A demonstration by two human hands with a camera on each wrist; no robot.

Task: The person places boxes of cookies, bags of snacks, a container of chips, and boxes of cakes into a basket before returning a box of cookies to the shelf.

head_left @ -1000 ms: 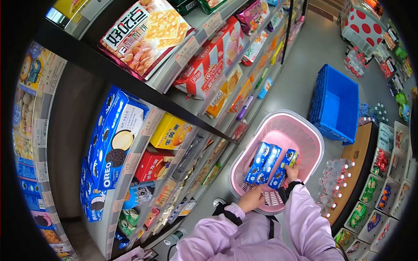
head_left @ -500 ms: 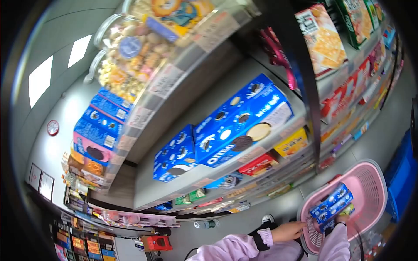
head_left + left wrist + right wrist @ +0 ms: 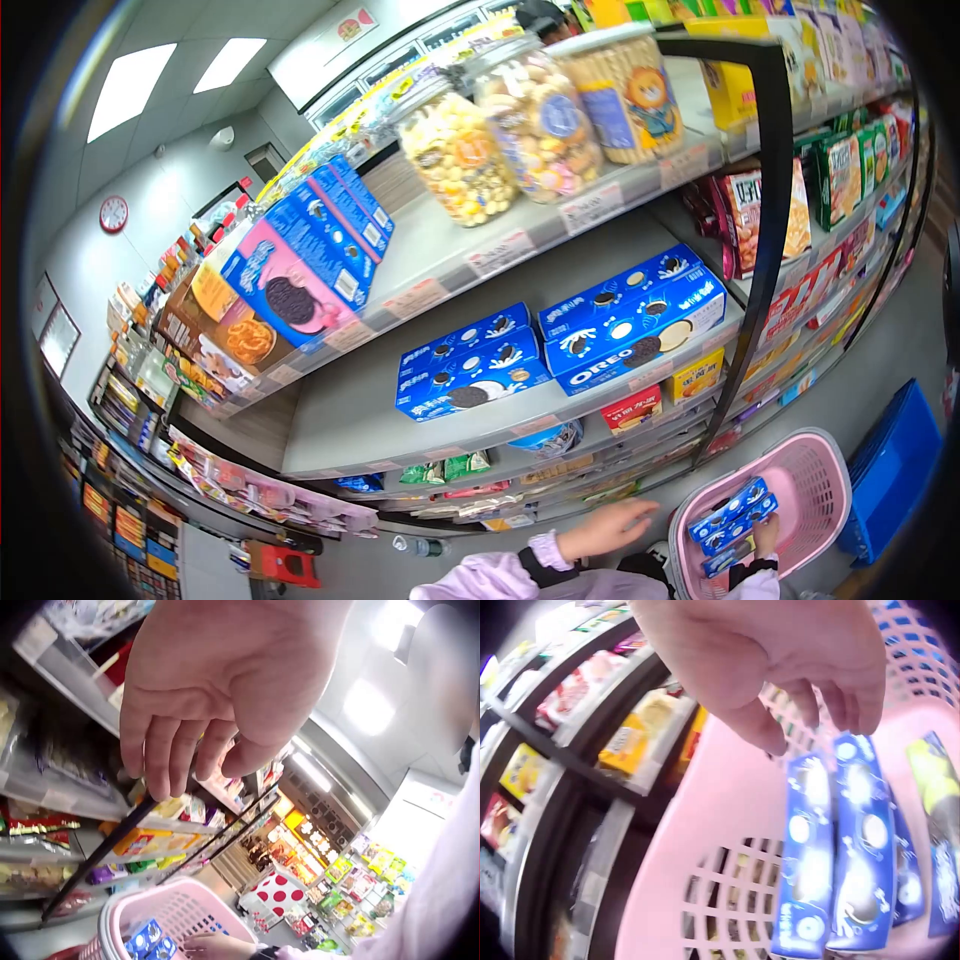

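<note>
Pink basket: the landmark; the blue boxes lie inside it, in its slotted end.
Right grip: over the basket's inside — fingers loosely bent with a gap to the thumb, pinching nothing that shows; whether a fingertip touches a box cannot be told.
Boxes from the right grip: straight out from the fingertips, their near short ends just below them, so the right hand is the nearer one.
Boxes' long axis: away from the right grip toward the basket's slotted wall, the two foremost side by side; roughly along the basket's own length.
Boxes' pointing: one short end to the right grip, the other to that slotted wall, printed faces showing.
Green-ended box: in the basket, apart from the pair, nearly parallel, green end on the grip's side.
Left grip: outside the basket, shelf side, fingers extended and holding nothing.
Oreo boxes: on the shelf above the basket — judged nearer the left hand than the right.
</note>
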